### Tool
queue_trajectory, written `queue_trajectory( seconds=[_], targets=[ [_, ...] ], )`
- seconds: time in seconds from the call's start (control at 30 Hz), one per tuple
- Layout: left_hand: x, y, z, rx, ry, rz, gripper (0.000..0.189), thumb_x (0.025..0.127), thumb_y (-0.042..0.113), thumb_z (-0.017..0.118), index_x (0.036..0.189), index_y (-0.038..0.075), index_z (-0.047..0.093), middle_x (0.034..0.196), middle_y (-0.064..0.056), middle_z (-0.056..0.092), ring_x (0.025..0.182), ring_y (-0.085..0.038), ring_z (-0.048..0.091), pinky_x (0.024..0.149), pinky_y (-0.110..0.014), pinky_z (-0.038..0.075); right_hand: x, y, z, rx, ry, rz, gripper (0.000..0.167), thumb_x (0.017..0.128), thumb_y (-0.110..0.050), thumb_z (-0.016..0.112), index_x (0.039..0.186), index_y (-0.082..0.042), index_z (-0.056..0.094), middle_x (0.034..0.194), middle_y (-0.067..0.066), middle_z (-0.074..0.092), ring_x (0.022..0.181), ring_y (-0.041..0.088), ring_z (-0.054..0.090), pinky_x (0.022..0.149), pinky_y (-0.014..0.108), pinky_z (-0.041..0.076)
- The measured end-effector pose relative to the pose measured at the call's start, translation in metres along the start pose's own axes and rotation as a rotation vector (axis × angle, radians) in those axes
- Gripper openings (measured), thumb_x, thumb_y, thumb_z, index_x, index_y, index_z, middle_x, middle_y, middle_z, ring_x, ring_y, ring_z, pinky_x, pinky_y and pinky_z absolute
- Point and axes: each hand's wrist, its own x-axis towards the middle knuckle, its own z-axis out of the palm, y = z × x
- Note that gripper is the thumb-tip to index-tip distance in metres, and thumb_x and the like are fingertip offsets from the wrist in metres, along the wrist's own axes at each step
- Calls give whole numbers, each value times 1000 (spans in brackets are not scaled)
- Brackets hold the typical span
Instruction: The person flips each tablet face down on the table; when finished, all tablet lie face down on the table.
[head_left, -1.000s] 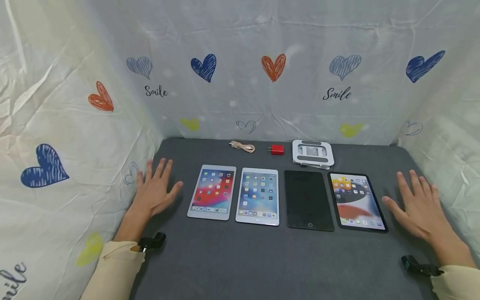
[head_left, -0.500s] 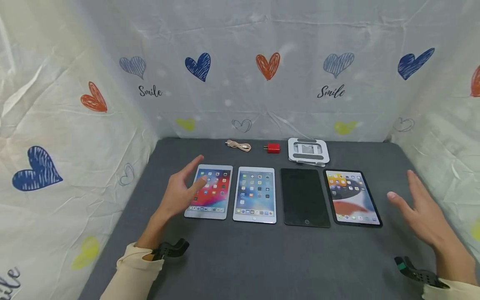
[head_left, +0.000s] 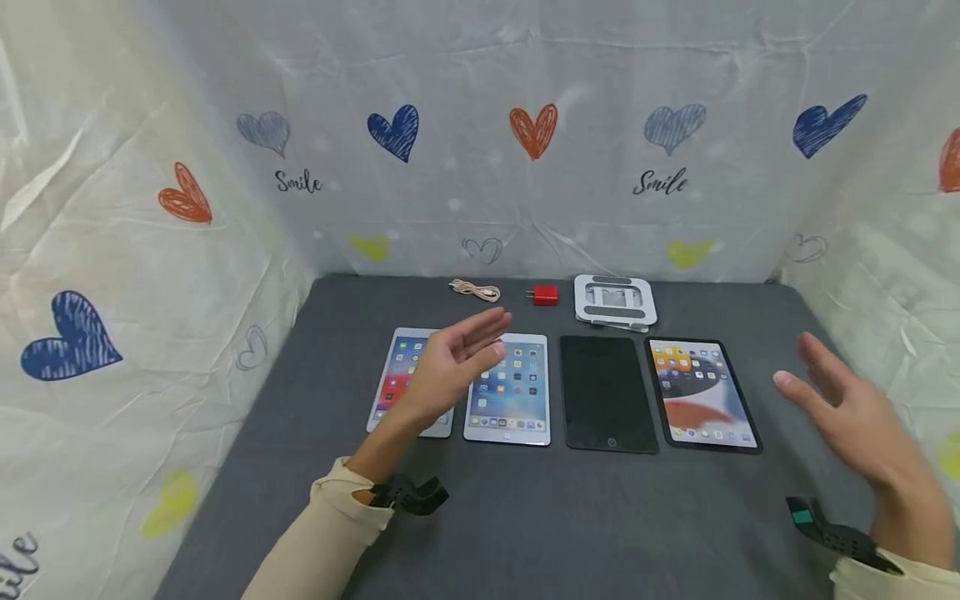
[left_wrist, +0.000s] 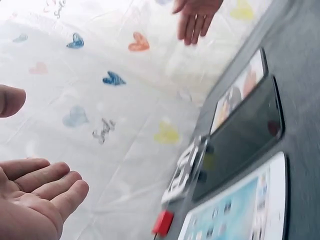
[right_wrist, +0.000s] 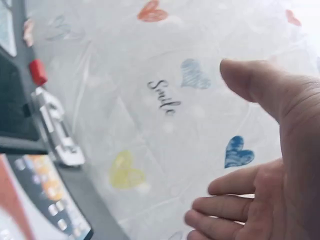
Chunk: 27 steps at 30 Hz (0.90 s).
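Observation:
Several tablets lie in a row on the grey table. My left hand (head_left: 450,367) is raised over the two white ones, its fingers extended and nothing held. It partly covers the leftmost white tablet (head_left: 397,379), whose screen is lit red and blue. Beside that lies the second white tablet (head_left: 517,392) with a pale blue screen. A black tablet (head_left: 609,393) with a dark screen comes third. At the right end is a black-framed tablet (head_left: 703,396) with a lit screen. My right hand (head_left: 855,408) hovers to the right of it, empty, thumb apart from the fingers.
Along the table's back edge lie a bundled pale cable (head_left: 476,290), a red charger plug (head_left: 543,295) and a folded white-and-grey stand (head_left: 615,302). White cloth (head_left: 450,167) printed with hearts hangs behind and at both sides of the table (head_left: 600,525).
My left hand has lifted from left of the row and swung right, over the white tablets. My right hand has turned from palm-down to thumb-up near the same place. The tablets stay put.

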Motion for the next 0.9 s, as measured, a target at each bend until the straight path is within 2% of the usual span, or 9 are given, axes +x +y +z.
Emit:
queue_trajectory(
  seconds=[0.07, 0.17, 0.27, 0.33, 0.43, 0.5, 0.57, 0.67, 0.9],
  targets=[
    [8, 0, 12, -23, -6, -8, 59, 108, 13, 68, 163, 3, 49, 164, -10, 58, 154, -25, 54, 119, -31, 52, 2, -3, -3, -9, -5, -2, 82, 115, -38, 57, 177, -14, 10, 181, 23, 13, 171, 26, 11, 92, -13, 16],
    [19, -2, 31, -70, -17, -20, 57, 108, 12, 67, 162, 3, 51, 162, -11, 60, 152, -27, 56, 118, -32, 52, 6, -9, -8, -26, -14, 30, 82, 114, -43, 58, 177, -15, 14, 180, 24, 18, 169, 12, 18, 89, -12, 21],
    [29, -6, 50, -119, -34, -40, 55, 108, 11, 68, 161, 2, 52, 160, -13, 61, 150, -29, 59, 118, -34, 53, 10, -14, -11, -26, -31, 70, 84, 113, -48, 59, 177, -14, 16, 179, 25, 22, 169, 23, 26, 86, -12, 25],
    [35, -10, 63, -142, -43, -68, 54, 108, 12, 69, 160, 3, 54, 158, -13, 63, 147, -29, 62, 119, -35, 53, 15, -17, -12, -27, -38, 84, 85, 112, -50, 59, 176, -12, 18, 178, 26, 25, 164, 42, 30, 86, -11, 26],
    [43, -16, 82, -153, -48, -124, 54, 107, 15, 72, 158, 5, 57, 155, -10, 66, 142, -24, 66, 119, -35, 54, 22, -15, -16, -27, -42, 90, 85, 112, -52, 60, 176, -11, 22, 176, 27, 31, 163, 31, 40, 90, -8, 30],
    [47, -19, 92, -151, -43, -162, 54, 105, 17, 74, 157, 8, 60, 153, -7, 68, 140, -21, 68, 119, -35, 55, 27, -13, -18, -26, -56, 107, 85, 111, -55, 59, 175, -11, 24, 174, 29, 34, 158, 24, 47, 116, 9, 40],
    [52, -22, 102, -146, -26, -196, 52, 104, 18, 75, 154, 9, 63, 150, -6, 70, 138, -20, 69, 118, -35, 55, 33, -12, -21, -23, -77, 127, 86, 111, -57, 58, 174, -9, 26, 172, 30, 36, 154, 30, 49, 131, 42, 41],
    [60, -28, 116, -165, -11, -234, 50, 103, 15, 76, 152, 7, 65, 146, -8, 73, 136, -21, 70, 115, -34, 58, 41, -12, -24, -17, -121, 156, 88, 111, -59, 56, 172, -3, 28, 169, 36, 38, 152, 48, 43, 117, 85, 30],
    [75, -41, 142, -317, -14, -351, 45, 103, 11, 77, 145, 0, 68, 137, -12, 77, 127, -23, 75, 106, -33, 64, 56, 1, -26, 7, -263, 215, 91, 112, -59, 52, 169, 7, 28, 167, 45, 31, 152, 66, 29, 115, 91, 26]
  ],
)
